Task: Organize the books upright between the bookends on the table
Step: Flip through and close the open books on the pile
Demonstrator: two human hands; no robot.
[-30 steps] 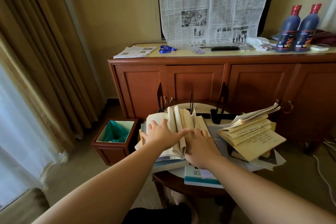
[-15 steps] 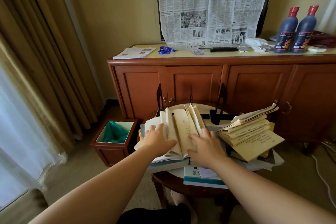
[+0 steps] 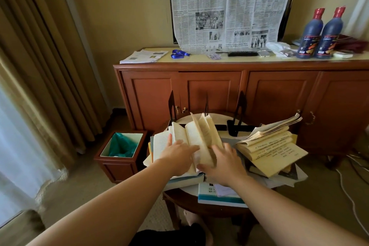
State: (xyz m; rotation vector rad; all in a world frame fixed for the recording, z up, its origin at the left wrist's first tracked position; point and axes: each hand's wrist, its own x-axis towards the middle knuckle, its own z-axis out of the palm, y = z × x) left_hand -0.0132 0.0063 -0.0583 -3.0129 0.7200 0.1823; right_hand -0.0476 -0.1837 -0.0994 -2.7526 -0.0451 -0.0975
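Observation:
An open book (image 3: 196, 136) with yellowed pages lies on a pile of flat books on the small round table (image 3: 185, 198). Its pages fan upward in the middle. My left hand (image 3: 176, 155) lies flat on the left pages, fingers straight. My right hand (image 3: 223, 161) presses the right pages near the spine, fingers spread. Behind the book stand black metal bookends: one at the left (image 3: 171, 104), a thin one in the middle (image 3: 206, 104), one at the right (image 3: 238, 112). Another open book (image 3: 275, 150) with printed columns lies on a stack at the right. A teal-edged book (image 3: 218, 198) sticks out at the table's front.
A wooden sideboard (image 3: 239, 90) stands right behind the table, carrying papers, a remote and two dark bottles (image 3: 319, 36). A wooden waste bin (image 3: 121, 152) with a green liner sits on the floor at the left. Curtains hang at the far left. White cables run on the floor at right.
Both hands have slid apart over the open book. The pages, pressed nearly together a second ago, now fan up between them. The camera has tilted slightly.

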